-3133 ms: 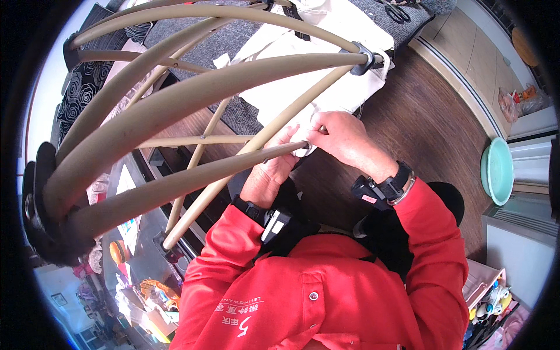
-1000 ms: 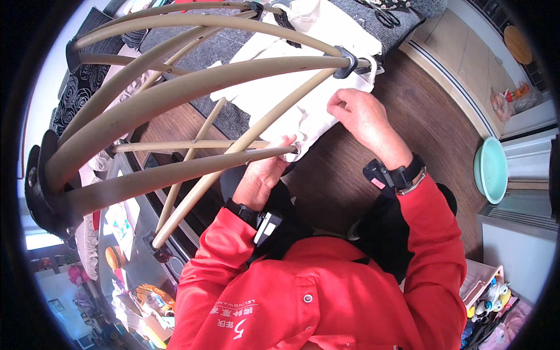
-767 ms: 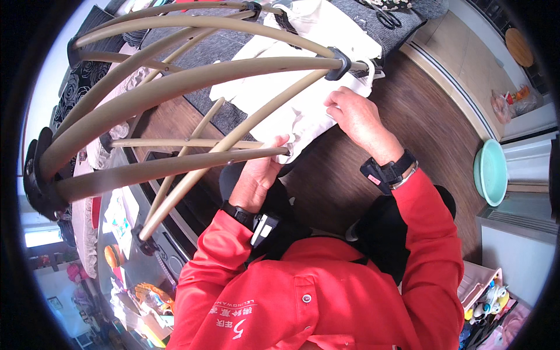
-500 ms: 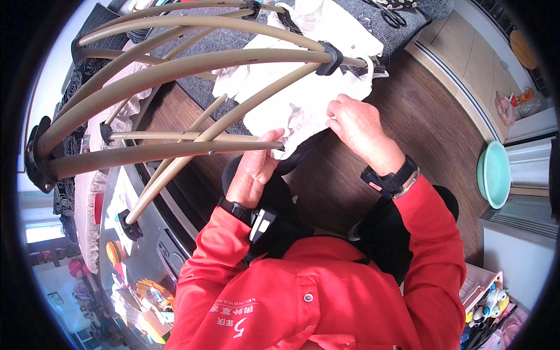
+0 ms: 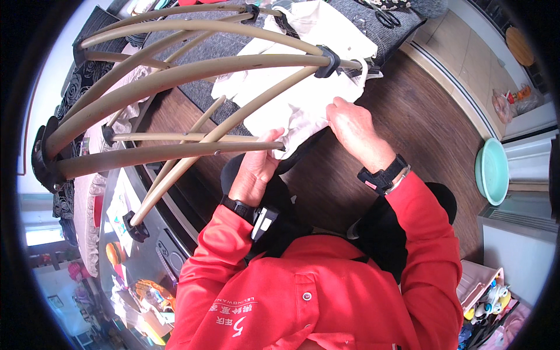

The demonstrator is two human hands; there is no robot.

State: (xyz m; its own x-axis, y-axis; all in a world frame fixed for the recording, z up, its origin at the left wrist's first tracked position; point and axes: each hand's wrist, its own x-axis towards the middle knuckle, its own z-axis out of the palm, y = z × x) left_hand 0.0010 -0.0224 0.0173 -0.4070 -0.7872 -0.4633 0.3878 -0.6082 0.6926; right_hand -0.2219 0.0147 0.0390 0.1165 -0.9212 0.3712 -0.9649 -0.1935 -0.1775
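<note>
A folding frame of beige metal tubes [image 5: 192,65] with black plastic joints stretches across the upper left. White cloth [image 5: 303,93] is spread behind and under its right end. My left hand [image 5: 255,169] grips the end of the lowest beige tube [image 5: 169,158], its thumb beside the tip and against the cloth's near edge; its other fingers are partly hidden below. To the right, my right hand [image 5: 354,125] pinches the near right edge of the white cloth between thumb and fingers. One tube end passes through a loop at the cloth's right side.
A grey padded seat [image 5: 204,111] lies under the cloth, with black scissors [image 5: 387,18] on it. At left is a cluttered glass-topped table [image 5: 131,256]. A mint-green basin [image 5: 492,172] and a pink bin [image 5: 478,286] stand at right on or near the dark wood floor [image 5: 408,111].
My right hand has shifted slightly left, still at the cloth's edge. My left hand keeps its grip on the tube end. The whole view has moved a little.
</note>
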